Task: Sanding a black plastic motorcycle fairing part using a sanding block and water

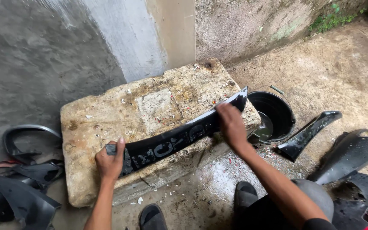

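A black bucket stands on the wet concrete floor beside a rough stone block. Loose black plastic panels lie to the right, more dark panels to the left. Weeds grow along the wall.
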